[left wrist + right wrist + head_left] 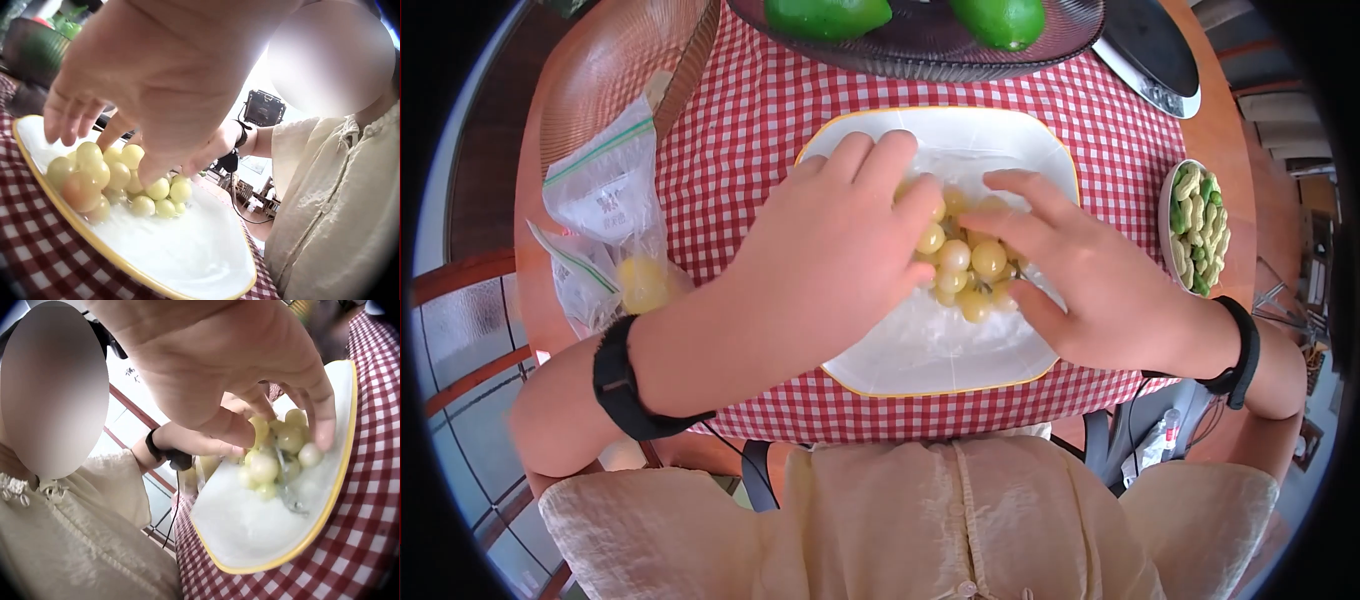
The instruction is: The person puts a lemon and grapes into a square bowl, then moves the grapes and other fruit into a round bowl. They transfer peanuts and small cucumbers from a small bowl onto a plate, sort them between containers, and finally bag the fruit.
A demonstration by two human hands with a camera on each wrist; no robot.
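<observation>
A bunch of pale yellow-green grapes (955, 257) lies on a white plate (920, 375) with a yellow rim. My left hand (830, 235) holds the bunch's left side, thumb and index finger against the grapes while the other fingers bend over the plate. From the right, my right hand (1095, 275) spans the bunch, its thumb (234, 428) at one side and a fingertip (324, 434) against a whitish grape. A greyish stem (286, 487) shows among the grapes in the right wrist view. Both hands cover part of the bunch.
Zip bags (605, 195), one with something yellow inside, lie at left beside a ribbed amber dish (615, 75). A dark glass bowl (940, 68) with large green items stands behind the plate. At right are a bowl of peanuts (1200, 225) with green pieces and a dark oval dish (1150, 45).
</observation>
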